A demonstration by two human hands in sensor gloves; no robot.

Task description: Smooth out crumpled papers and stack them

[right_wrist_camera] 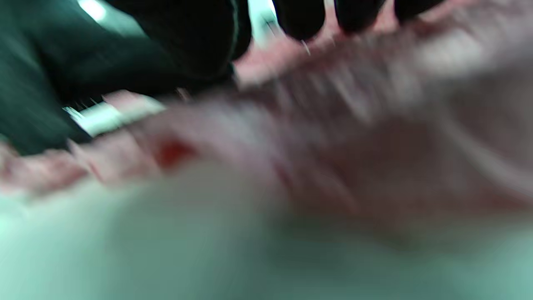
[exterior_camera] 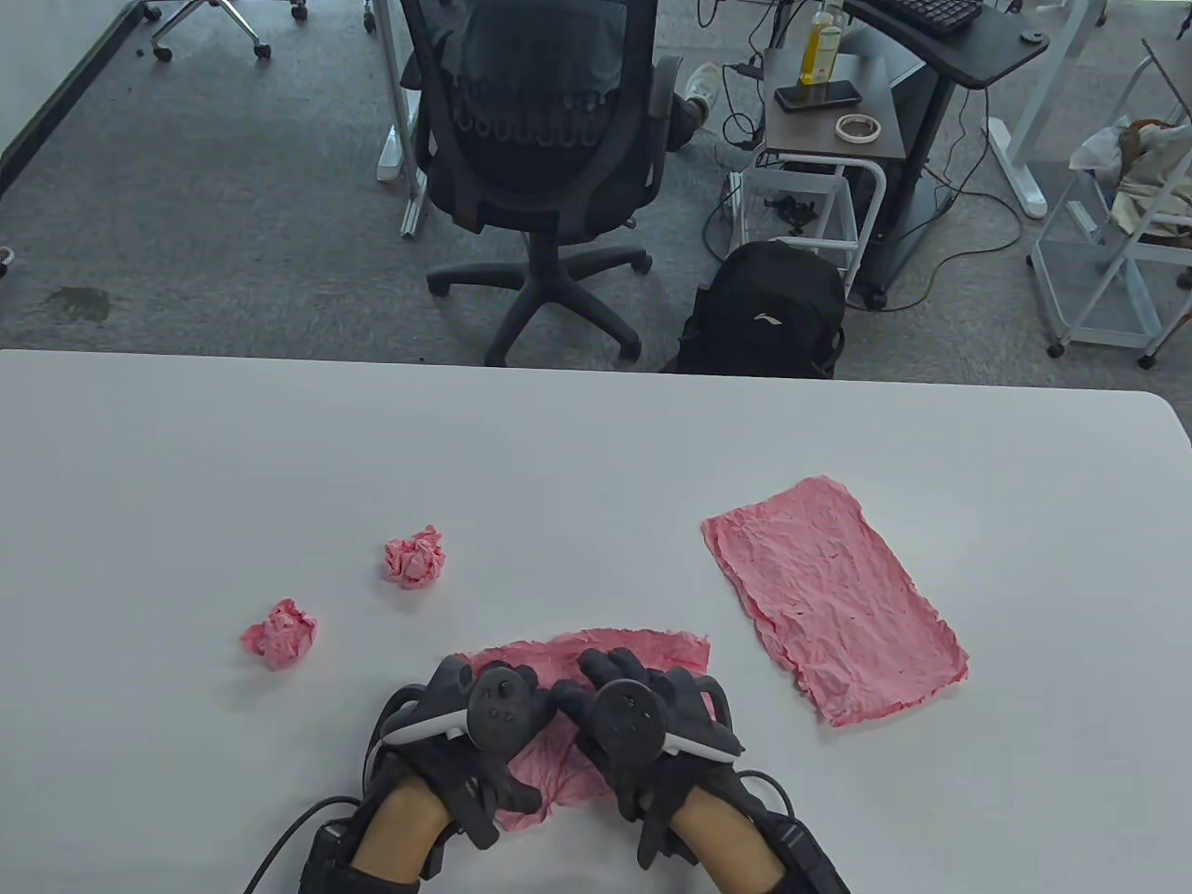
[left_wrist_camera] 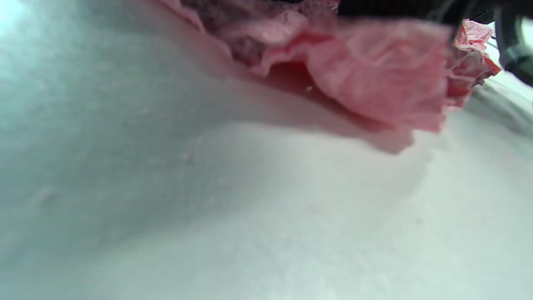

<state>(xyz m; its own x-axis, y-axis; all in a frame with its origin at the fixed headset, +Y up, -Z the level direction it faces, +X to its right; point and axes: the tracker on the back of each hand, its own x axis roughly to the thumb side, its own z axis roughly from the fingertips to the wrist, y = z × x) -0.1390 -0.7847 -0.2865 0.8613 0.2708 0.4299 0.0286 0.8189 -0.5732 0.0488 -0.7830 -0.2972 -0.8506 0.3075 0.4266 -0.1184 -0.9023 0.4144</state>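
1. Lower left of the table view: two crumpled pink paper balls sit on the white worktop (exterior_camera: 596, 447) — one ball (exterior_camera: 278, 634) further left, the other ball (exterior_camera: 414, 557) up and to its right, the two apart from each other and from the hands.
2. Bottom centre: a half-opened pink sheet (exterior_camera: 596, 652) lies on the worktop under both gloved hands, its far edge showing beyond the fingertips and a wrinkled part showing between the wrists.
3. The left hand (exterior_camera: 475, 736) lies palm-down on the sheet's left part; its fingers seem spread flat rather than curled, though the tracker hides most of them. In the left wrist view the sheet's (left_wrist_camera: 374, 71) ruffled edge lifts slightly off the worktop.
4. The right hand (exterior_camera: 643, 726) lies just beside the left, its fingers (exterior_camera: 619, 666) stretched forward and pressing flat on the paper — the blurred right wrist view shows dark fingertips (right_wrist_camera: 300, 16) on pink paper.
5. Centre right: a flattened pink sheet (exterior_camera: 833, 610), still wrinkled, lies alone at a slant, well apart from the hands.
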